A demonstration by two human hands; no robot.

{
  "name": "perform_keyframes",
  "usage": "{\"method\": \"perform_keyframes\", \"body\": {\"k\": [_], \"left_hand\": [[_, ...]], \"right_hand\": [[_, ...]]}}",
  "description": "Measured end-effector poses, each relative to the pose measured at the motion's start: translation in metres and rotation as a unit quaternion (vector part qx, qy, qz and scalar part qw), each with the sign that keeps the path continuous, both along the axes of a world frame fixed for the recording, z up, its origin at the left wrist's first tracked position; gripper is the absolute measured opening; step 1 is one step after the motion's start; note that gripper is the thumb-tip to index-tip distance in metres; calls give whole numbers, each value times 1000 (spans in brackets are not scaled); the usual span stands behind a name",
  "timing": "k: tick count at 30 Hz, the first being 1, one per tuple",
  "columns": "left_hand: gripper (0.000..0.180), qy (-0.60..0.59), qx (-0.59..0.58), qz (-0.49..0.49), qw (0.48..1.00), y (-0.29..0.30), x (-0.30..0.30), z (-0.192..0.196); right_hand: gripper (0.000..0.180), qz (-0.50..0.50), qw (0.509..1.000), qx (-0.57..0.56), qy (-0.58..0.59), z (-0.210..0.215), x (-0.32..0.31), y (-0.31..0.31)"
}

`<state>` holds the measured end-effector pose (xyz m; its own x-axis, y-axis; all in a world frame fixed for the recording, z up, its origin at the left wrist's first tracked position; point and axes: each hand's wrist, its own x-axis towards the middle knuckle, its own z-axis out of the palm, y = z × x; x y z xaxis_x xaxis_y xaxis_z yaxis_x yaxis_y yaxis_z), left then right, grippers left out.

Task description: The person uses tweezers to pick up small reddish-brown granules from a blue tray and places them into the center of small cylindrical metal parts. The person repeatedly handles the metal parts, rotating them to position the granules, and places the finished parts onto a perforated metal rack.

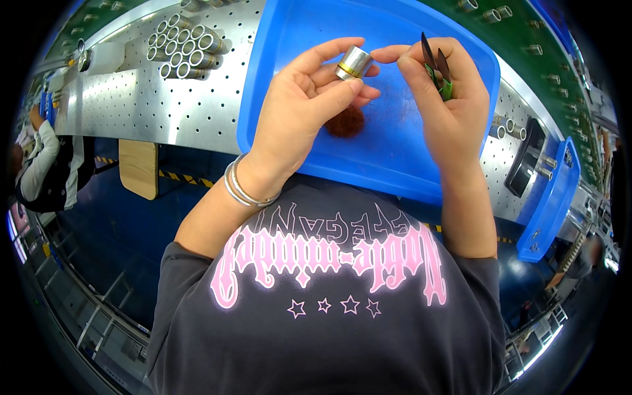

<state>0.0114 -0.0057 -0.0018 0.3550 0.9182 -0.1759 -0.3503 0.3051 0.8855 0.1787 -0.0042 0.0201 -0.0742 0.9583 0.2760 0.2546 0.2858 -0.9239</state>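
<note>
Between the thumb and fingers of my left hand [299,99] is a short metal sleeve [355,62] with a yellow band around it, held tilted. My right hand [454,108] is closed around small scissors [439,74] with green handles and dark blades pointing up. Its index fingertip reaches to the right side of the sleeve; whether it touches is hard to tell. Both hands are above a large blue tray [388,176]. A reddish-brown scouring pad or fibre clump [345,123] lies in the tray under my left hand.
Several metal sleeves [181,46] stand grouped on the perforated metal table [217,108] at left. More sleeves [507,126] lie right of the tray, near a black tray [526,161] and a smaller blue bin [550,204]. A green conveyor [553,56] carries sleeves. Another person [56,158] is at far left, near a wooden stool [138,168].
</note>
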Motion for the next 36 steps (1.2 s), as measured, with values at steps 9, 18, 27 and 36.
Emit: {"method": "perform_keyframes", "body": {"k": [9, 18, 27, 36], "left_hand": [[40, 46, 60, -20, 997, -4, 1, -1], [40, 20, 49, 25, 998, -3, 1, -1], [38, 36, 52, 17, 998, -5, 3, -1], [38, 44, 47, -17, 998, -7, 2, 2]], "right_hand": [[5, 0, 999, 41, 10, 3, 5, -1], [19, -69, 994, 72, 35, -1, 10, 6], [13, 53, 996, -8, -74, -2, 2, 0], [12, -25, 990, 91, -109, -3, 5, 2]]}}
